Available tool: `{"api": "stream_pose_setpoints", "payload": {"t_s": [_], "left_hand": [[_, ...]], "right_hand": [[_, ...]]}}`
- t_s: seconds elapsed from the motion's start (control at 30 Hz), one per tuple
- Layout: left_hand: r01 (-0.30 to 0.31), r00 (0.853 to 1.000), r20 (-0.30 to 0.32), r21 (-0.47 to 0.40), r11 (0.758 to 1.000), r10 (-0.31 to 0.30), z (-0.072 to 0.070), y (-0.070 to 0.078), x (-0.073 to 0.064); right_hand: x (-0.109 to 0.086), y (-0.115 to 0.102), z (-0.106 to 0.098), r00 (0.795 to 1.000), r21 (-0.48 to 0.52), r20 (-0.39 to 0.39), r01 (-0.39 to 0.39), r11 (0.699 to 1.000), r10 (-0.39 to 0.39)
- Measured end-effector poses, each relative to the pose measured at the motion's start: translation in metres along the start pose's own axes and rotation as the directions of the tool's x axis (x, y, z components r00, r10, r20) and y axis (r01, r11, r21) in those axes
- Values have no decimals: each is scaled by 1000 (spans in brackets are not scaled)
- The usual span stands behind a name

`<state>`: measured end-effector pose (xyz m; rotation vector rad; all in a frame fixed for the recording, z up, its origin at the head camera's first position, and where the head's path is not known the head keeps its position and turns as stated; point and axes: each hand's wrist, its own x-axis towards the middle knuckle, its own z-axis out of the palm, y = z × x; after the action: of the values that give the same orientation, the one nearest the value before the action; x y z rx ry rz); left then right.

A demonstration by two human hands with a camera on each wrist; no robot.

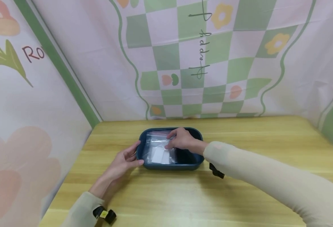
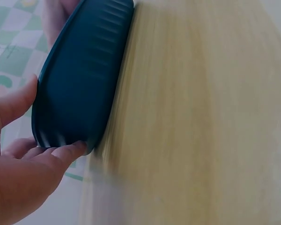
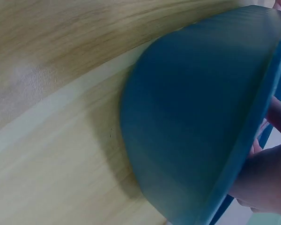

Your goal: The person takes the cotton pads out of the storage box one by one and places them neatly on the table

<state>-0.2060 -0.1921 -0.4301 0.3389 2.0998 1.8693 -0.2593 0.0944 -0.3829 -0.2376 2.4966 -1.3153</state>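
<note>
A dark blue plastic basket [image 1: 170,167] sits on the table, holding clear zip-lock bags [image 1: 156,146] with white pieces inside toward its left side. My left hand [image 1: 123,162] grips the basket's left end. In the left wrist view, the thumb touches the rim and the fingers [image 2: 68,152] curl against the end wall. My right hand [image 1: 183,138] reaches over the right side into the basket, thumb and forefinger bent at the bags' right edge. From the right wrist, the basket wall [image 3: 192,108] hides most of the fingertips.
The wooden table [image 1: 177,195] extends in front of the basket and to both sides. A patterned cloth [image 1: 166,56] hangs behind the table's far edge, and another printed sheet [image 1: 35,110] stands on the left. Black straps [image 1: 104,214] circle the wrists.
</note>
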Motion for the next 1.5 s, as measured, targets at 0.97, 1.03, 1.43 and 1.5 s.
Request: {"api": "stream_pose_setpoints", "payload": {"t_s": [0.97,1.03,1.43,1.5], "left_hand": [[10,1000,-5,-47,999,-10,2,3,-2],[9,1000,-7,-49,999,-9,3,3,-3],[19,1000,-10,-51,999,-20,3,4,-3],[17,1000,-10,-57,998,-18,3,3,-3]], "right_hand": [[2,1,22,997,255,34,64,965,-75],[1,1,20,995,243,43,72,967,-85],[-7,-3,4,990,168,110,69,983,-88],[-8,-2,1,988,159,114,81,984,-99]]}}
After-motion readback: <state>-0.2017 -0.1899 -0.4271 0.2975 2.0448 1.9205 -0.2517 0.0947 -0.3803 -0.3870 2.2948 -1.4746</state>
